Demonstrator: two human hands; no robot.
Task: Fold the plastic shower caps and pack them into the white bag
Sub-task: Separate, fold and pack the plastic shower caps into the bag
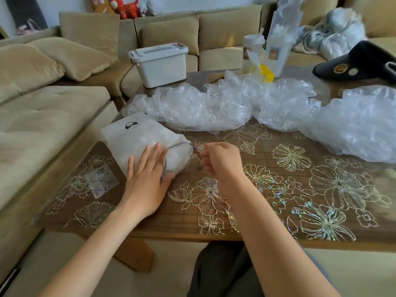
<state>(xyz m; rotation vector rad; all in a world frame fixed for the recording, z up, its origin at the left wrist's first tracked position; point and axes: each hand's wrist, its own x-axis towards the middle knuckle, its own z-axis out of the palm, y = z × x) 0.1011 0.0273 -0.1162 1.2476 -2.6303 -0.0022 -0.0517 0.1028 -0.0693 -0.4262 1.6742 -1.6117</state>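
One white bag [137,136], left hand [147,179], right hand [222,161]

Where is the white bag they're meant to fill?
Head view: the white bag lies on the left side of the table, in front of the clear shower caps, under the left hand; the right hand pinches its drawstring.

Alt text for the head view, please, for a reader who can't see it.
The left hand presses flat on a white drawstring bag on a flower-patterned table, while the right hand pinches its cord. Crumpled clear shower caps lie beyond.
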